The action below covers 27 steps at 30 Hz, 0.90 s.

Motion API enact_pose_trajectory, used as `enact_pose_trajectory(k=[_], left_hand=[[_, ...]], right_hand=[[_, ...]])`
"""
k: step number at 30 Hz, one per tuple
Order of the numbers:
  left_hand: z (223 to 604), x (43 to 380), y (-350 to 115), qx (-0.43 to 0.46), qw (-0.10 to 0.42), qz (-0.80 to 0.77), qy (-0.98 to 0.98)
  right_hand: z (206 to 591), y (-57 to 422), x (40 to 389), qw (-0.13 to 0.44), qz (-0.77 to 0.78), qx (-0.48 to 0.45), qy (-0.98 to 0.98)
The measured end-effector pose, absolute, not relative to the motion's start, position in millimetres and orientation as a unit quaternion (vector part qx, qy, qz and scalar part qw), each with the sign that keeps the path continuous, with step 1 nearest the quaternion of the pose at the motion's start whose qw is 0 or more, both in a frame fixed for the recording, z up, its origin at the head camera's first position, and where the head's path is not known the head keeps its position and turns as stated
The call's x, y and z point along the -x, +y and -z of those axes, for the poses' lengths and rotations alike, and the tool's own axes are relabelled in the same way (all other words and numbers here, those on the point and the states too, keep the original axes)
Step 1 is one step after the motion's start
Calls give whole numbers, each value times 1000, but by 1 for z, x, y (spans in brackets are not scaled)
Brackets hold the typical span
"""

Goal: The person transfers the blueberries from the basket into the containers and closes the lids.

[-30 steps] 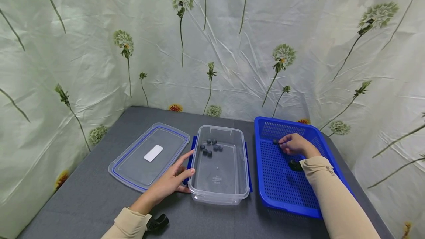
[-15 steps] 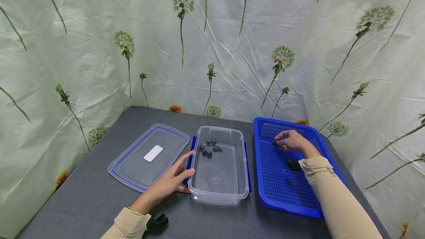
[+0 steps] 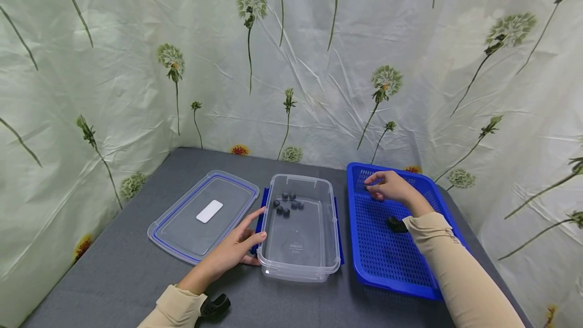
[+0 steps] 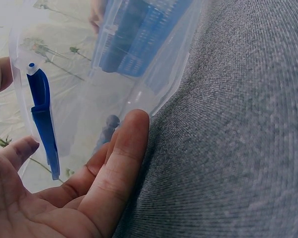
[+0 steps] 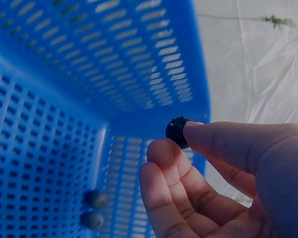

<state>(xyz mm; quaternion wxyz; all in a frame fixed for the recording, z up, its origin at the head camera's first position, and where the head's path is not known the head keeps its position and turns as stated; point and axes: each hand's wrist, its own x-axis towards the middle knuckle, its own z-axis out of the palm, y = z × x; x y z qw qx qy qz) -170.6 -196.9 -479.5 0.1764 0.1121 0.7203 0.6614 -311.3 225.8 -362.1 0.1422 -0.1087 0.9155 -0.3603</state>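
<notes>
My right hand [image 3: 390, 186] is above the far left part of a blue perforated basket [image 3: 357, 247]. Its thumb and fingertips pinch a dark blueberry [image 5: 176, 133], clear of the basket floor in the right wrist view. Two blurred blueberries [image 5: 93, 219] lie lower in the basket. My left hand [image 3: 232, 249] rests against the left side of a clear plastic container [image 3: 300, 270], fingers spread and fairly straight, touching its rim and wall. Several blueberries [image 3: 286, 212] lie inside the container, toward its far left. Blue latches [image 4: 45, 124] hang from its sides.
A clear lid [image 3: 182, 237] with a blue seal and a white label [image 3: 210, 211] lies left of the container. Dark grey cloth [image 3: 114, 267] covers the table. A flower-printed curtain [image 3: 319, 65] hangs behind it.
My right hand has moved left and slightly up inside the basket's area, lifting with the blueberry between its fingers. The left hand and the container have stayed put.
</notes>
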Motion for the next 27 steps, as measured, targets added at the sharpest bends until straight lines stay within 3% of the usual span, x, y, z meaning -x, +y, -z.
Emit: enact_pose_trajectory(k=[27], left_hand=[[479,170,-197,-108,175,-660,723]], right_hand=[[344,145,301,153,375,194,894]])
